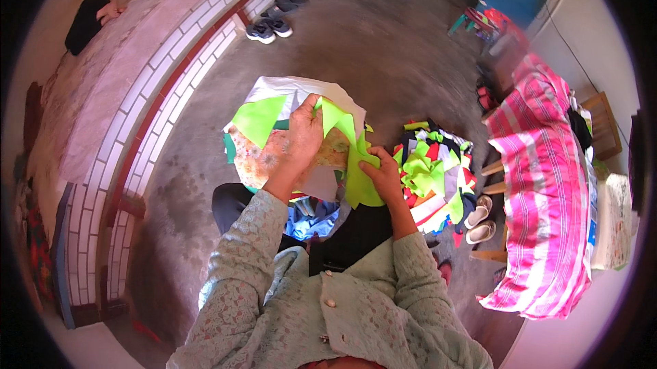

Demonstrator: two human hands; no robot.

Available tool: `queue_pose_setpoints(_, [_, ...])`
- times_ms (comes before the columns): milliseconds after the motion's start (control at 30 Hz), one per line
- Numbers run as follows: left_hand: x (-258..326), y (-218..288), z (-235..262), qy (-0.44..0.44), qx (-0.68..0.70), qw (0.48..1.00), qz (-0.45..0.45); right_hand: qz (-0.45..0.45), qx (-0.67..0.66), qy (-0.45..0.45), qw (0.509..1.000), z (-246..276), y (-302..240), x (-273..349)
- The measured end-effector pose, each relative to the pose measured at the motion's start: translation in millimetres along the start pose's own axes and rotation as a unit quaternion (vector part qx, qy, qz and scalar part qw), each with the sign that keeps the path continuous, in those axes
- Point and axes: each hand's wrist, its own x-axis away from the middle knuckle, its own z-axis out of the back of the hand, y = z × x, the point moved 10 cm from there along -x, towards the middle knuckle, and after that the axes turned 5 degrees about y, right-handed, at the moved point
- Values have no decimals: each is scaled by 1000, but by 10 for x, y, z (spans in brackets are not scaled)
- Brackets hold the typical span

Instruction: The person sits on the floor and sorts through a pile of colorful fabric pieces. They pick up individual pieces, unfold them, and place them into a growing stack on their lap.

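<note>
A neon yellow-green cloth scrap point(361, 188) hangs stretched between my hands, its edge cut in points. My left hand point(305, 135) is closed on its upper end, and my right hand point(384, 176) pinches it lower down, at its right edge. Beneath my left hand is a rounded, flower-patterned surface point(252, 162). White cloth point(301, 86) covers its far side, with another yellow-green piece point(261, 120) lying flat at the left. What supports this surface is hidden. Blue cloth point(311, 218) shows below it, between my legs.
On the floor to my right lies a heap of colourful scraps point(431, 170), beside beige shoes point(480, 222). A pink checked cloth point(537, 191) drapes furniture at the right. A white-tiled ledge point(147, 109) runs along the left, with dark shoes point(269, 30) near its far end.
</note>
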Motion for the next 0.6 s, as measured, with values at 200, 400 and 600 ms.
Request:
queue_pose_setpoints(200, [-182, -470, 173, 19, 129, 974, 186, -71, -70, -12, 995, -23, 67, 30])
queue_pose_setpoints(400, [-455, -211, 416, 96, 226, 930, 275, -83, -112, -15, 990, -45, 122, 27])
queue_pose_setpoints(600, [-882, -1029, 949, 173, 388, 861, 278, -94, -108, -19, 990, -49, 92, 18])
